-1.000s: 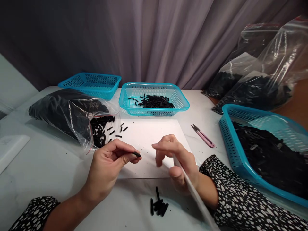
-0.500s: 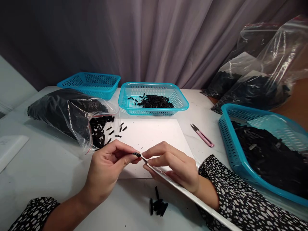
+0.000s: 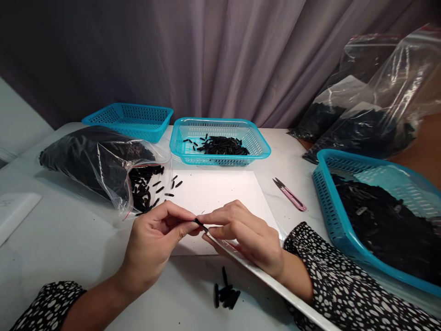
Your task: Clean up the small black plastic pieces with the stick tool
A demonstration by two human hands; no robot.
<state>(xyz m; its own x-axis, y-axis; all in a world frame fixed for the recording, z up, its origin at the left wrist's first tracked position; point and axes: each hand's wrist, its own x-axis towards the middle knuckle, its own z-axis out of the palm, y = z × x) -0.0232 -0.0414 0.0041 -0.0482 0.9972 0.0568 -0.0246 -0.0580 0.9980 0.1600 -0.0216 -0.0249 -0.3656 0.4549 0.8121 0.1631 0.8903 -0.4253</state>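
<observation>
My left hand (image 3: pixel 155 239) is closed, pinching a small black strip (image 3: pixel 197 221) between thumb and forefinger. From the right, my right hand (image 3: pixel 244 239) grips a long white-handled tool (image 3: pixel 275 281) with a narrow dark metal tip. The tip meets the black strip, and my right fingertips are close to my left ones. The tool's exact kind does not show. Below both hands lies a white sheet (image 3: pixel 227 188). Several black strips (image 3: pixel 225 294) form a small heap on the table nearer to me.
At left, an open clear bag (image 3: pixel 99 161) spills black pieces onto the sheet. Blue baskets stand behind: one (image 3: pixel 131 122) at left, another (image 3: pixel 220 161) holding black pieces. Pink-handled thread snips (image 3: pixel 290 195) lie right. A larger blue basket (image 3: pixel 327 197) and filled bags (image 3: pixel 375 124) are farther right.
My right hand and the tool have shifted slightly left and up, bringing the tip and right fingertips closer to the black strip. My left hand has barely moved.
</observation>
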